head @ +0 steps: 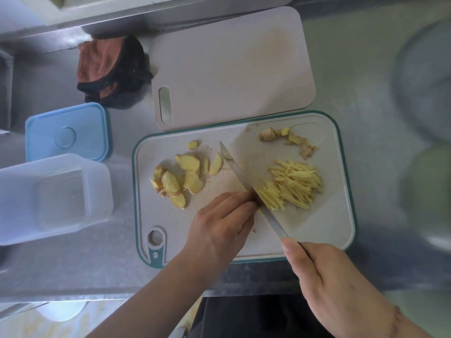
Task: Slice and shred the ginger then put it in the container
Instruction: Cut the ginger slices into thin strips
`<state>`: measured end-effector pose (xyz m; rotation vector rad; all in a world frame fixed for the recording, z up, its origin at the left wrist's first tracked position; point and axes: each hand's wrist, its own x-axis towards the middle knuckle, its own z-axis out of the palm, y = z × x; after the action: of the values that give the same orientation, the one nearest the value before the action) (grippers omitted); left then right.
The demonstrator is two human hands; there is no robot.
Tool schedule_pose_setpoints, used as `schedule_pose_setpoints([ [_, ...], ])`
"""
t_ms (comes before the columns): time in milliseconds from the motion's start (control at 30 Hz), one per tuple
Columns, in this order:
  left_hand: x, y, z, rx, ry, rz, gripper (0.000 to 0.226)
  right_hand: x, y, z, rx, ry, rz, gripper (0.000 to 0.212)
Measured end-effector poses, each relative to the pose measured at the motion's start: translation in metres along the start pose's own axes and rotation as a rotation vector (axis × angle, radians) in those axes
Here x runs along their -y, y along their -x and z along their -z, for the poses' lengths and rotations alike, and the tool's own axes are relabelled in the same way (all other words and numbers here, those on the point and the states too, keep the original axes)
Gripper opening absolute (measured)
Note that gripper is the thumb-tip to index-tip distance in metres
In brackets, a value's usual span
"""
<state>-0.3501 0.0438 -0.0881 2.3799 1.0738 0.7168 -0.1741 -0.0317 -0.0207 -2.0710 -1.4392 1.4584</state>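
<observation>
- Two bare hands work over the teal-rimmed cutting board (341, 215) on a steel counter (97, 269): my right hand (341, 286) is wrapped around the dark handle of a knife (246, 184), thumb lying along the top where the blade begins.
- My left hand (219, 225) is curled, knuckles up, fingertips pressing down on ginger against the flat of the blade; what lies beneath my fingers is hidden, apart from a sliver of yellow showing at the blade.
- Knife blade runs diagonally across the board, tip pointing up and to the left, its edge against the near end of the shredded ginger (292, 186).
- Shreds lie in a loose pile on the right half of the board, just right of the blade.
- Ginger slices (185, 176) sit overlapping on the left half of the board, with one small piece (192, 144) apart above them.
- Ginger trimmings (290, 140) with brownish skin are scattered near the board's far right corner.
- Clear plastic container (48, 196) stands open to the left of the board, with no ginger visible inside; its blue lid (68, 132) lies flat just behind it.
- Second, plain pale cutting board (231, 64) lies behind the first, its near edge overlapped by it or touching it.
- Crumpled orange-and-black cloth (109, 69) rests left of that board.
</observation>
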Motion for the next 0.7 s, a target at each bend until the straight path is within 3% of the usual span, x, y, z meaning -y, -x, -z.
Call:
schedule_pose_setpoints([
  [167, 0.000, -0.001, 0.001, 0.016, 0.024, 0.020, 0.005, 0.005, -0.014, 0.001, -0.007, 0.017, 0.004, 0.058],
  [467, -0.001, 0.002, 0.006, 0.055, -0.006, 0.000, 0.013, -0.001, 0.000, 0.006, -0.009, -0.016, 0.020, 0.067],
  [700, 0.000, 0.003, 0.005, 0.045, -0.033, -0.021, 0.014, 0.000, 0.006, 0.005, -0.031, -0.023, 0.042, 0.059],
])
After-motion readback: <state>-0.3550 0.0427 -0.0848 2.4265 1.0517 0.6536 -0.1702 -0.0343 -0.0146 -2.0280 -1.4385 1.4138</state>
